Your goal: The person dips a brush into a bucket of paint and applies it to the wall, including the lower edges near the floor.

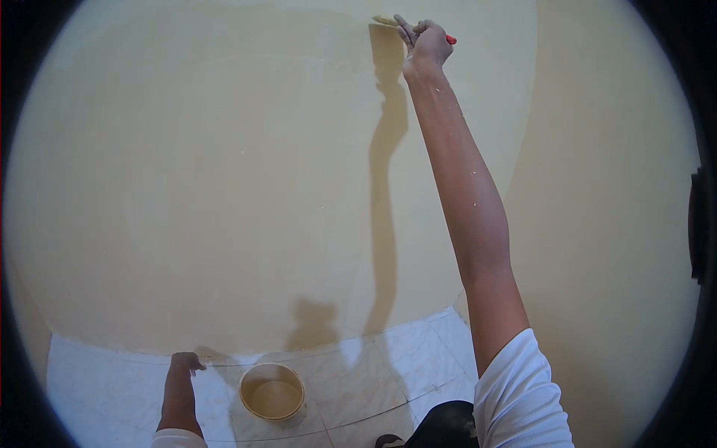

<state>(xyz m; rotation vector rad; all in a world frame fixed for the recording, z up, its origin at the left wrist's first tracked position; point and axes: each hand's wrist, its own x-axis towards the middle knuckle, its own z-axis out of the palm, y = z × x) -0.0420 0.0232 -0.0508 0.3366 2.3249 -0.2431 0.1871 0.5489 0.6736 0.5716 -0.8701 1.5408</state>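
Observation:
High on the cream wall (299,149), my right hand (428,46) is closed around a paintbrush (385,21). Its red handle end sticks out behind the hand, and its pale bristles point left, at or close to the wall; contact cannot be made out. The brush and my arm cast a long shadow down the wall. My left hand (187,361) hangs low at the left with loosely bent fingers apart and nothing visible in them. Right of it, a round bucket (252,409) stands on the floor with beige paint (275,398) inside.
White marbled floor tiles (366,399) meet the foot of the wall. A wall corner runs down on the right, with another wall (612,224) beyond it. A dark object (697,224) shows at the right edge. Dark clothing (448,424) is at the bottom.

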